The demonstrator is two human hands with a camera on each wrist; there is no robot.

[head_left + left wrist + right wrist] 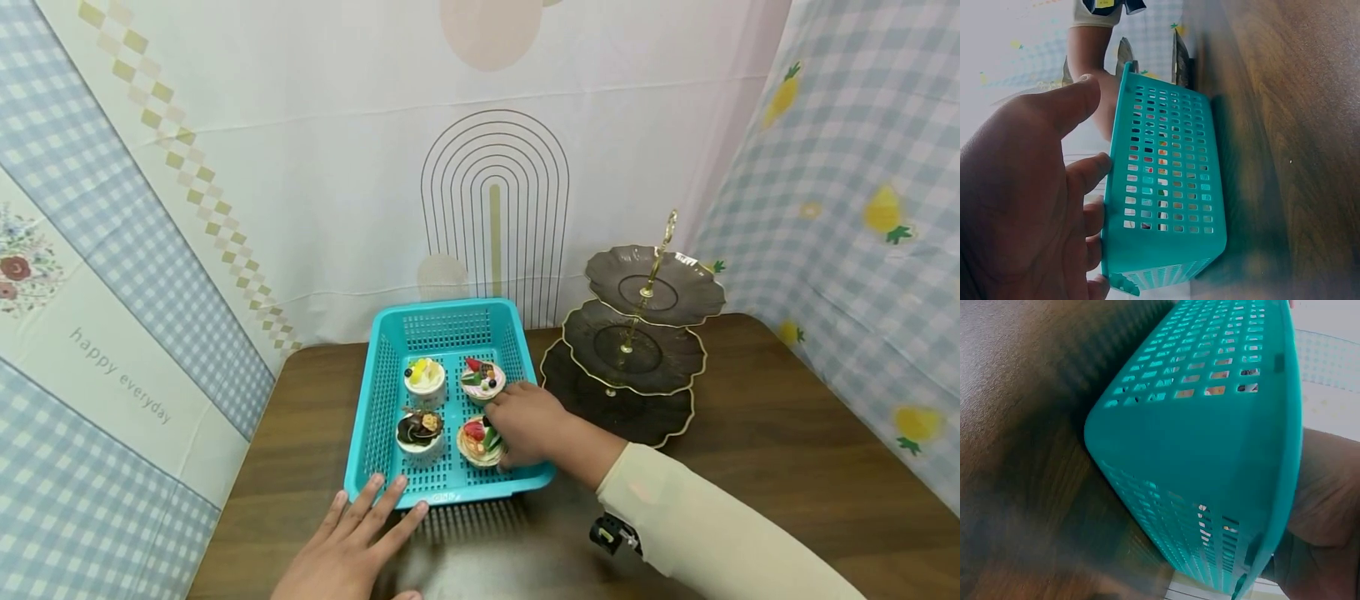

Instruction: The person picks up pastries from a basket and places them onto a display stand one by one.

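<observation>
A turquoise plastic basket point(360, 425) stands on the table with cupcakes inside. At its back left is a cupcake with yellow fruit point(425, 380), and at back right one with a strawberry and dark berries point(482, 381). The front left cupcake has a chocolate top point(418, 433). My right hand point(532, 425) reaches over the basket's right wall and holds the front right cupcake with red and green fruit point(477, 442) by its right side; the basket wall hides those fingers in the right wrist view. My left hand point(348, 542), fingers spread and extended, touches the front rim.
To the right of the basket stands a three-tier dark tray stand point(600, 408) with gold edges and a gold handle point(671, 225). The brown wooden table point(750, 400) meets a patterned cloth backdrop point(330, 183) behind, with checked cloth at both sides.
</observation>
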